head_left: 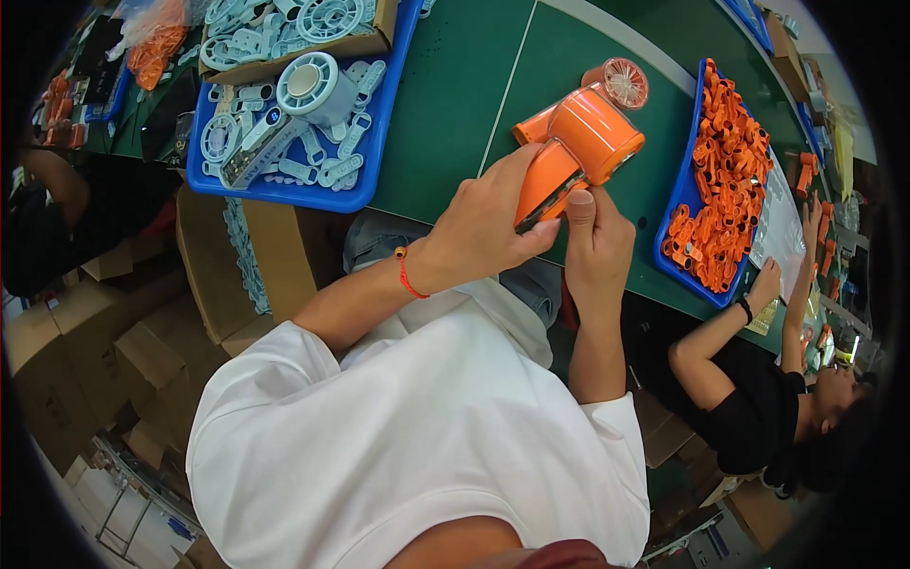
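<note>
An orange handheld fan body (597,135) with a rounded head is held above the green table. My left hand (483,216) is closed around its handle, and a dark strip shows along the handle's near side. My right hand (599,242) is closed too, its thumb pressed against the handle's lower end near the head; its other fingers are mostly hidden. Just behind lies a second orange fan (536,123), partly covered by the held one. A round clear grille (626,83) shows beyond the head; I cannot tell which fan it belongs to.
Left, a blue tray (365,194) holds light blue parts and a light blue fan (308,90), with a cardboard box (379,40) of parts on it. Right, another blue tray (675,248) carries many orange parts (725,180). A co-worker's arms (716,346) reach over the table beyond.
</note>
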`<act>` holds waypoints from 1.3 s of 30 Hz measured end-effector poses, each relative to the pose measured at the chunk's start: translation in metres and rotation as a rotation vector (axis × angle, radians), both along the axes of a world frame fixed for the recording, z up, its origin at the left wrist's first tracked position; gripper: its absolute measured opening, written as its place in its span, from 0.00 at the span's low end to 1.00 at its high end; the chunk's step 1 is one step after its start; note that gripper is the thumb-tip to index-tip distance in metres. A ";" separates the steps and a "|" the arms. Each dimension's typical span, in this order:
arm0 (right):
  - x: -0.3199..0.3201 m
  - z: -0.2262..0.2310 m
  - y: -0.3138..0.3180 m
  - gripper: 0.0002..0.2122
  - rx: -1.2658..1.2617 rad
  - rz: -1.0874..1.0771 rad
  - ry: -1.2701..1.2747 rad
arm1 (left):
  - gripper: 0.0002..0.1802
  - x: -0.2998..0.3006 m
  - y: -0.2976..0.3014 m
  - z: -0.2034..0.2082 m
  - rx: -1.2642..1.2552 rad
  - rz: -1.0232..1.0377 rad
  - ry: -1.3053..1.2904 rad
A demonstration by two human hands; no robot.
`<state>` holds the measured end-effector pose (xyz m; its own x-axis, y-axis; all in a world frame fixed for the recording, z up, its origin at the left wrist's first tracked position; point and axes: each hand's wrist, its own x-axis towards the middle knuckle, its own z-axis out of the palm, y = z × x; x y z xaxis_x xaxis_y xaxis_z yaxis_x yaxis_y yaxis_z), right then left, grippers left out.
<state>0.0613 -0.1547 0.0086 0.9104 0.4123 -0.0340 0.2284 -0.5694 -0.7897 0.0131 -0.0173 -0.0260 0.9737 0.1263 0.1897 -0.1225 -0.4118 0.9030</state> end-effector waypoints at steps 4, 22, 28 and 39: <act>0.009 -0.014 -0.009 0.26 0.374 -0.003 0.326 | 0.36 0.001 0.006 0.003 -0.169 -0.089 0.062; 0.004 -0.028 -0.017 0.39 0.894 0.066 0.678 | 0.36 0.002 0.007 0.009 -0.223 -0.240 0.144; 0.005 -0.041 -0.026 0.40 0.899 -0.025 0.806 | 0.36 0.002 0.000 0.001 -0.144 -0.233 0.120; -0.001 -0.017 -0.020 0.26 0.288 -0.046 0.517 | 0.45 -0.002 -0.010 -0.006 0.076 -0.113 0.082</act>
